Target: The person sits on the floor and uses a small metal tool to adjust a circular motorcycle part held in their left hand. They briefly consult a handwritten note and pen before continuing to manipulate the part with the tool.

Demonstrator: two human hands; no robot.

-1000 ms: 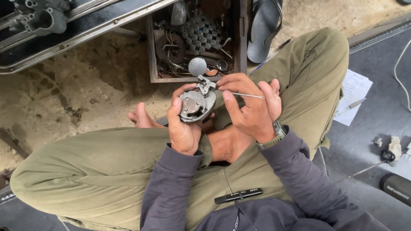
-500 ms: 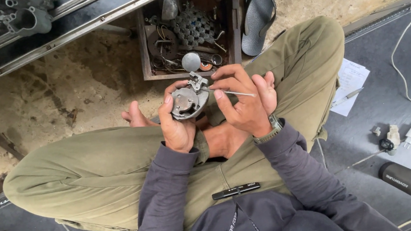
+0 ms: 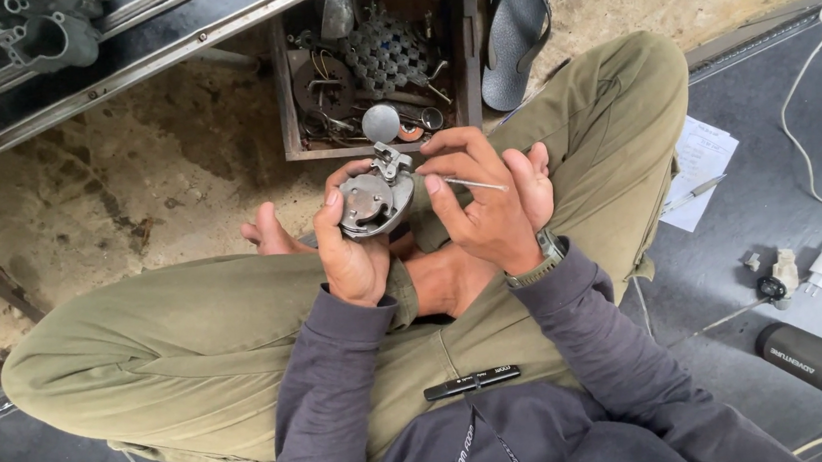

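I sit cross-legged in olive trousers. My left hand (image 3: pixel 351 252) is wrapped around a round grey metal mechanical part (image 3: pixel 376 200) with a small disc-shaped lever sticking up from its top, held above my lap. My right hand (image 3: pixel 487 204) pinches a thin metal rod or wire (image 3: pixel 476 186) between thumb and fingers, its fingertips touching the right side of the metal part. A watch sits on my right wrist. A black pen (image 3: pixel 472 382) lies on my lap.
A wooden box (image 3: pixel 289 92) of gears, chain and metal scraps stands in front of my knees. A black sandal (image 3: pixel 514 25) lies beside it. A metal machine frame (image 3: pixel 61 44) is at the top left. Paper with a pen (image 3: pixel 699 171), chargers and cables (image 3: pixel 805 271) lie on the right.
The view has shifted slightly; my hands and the metal part stay together. The right fingers have shifted a little on the part's edge.
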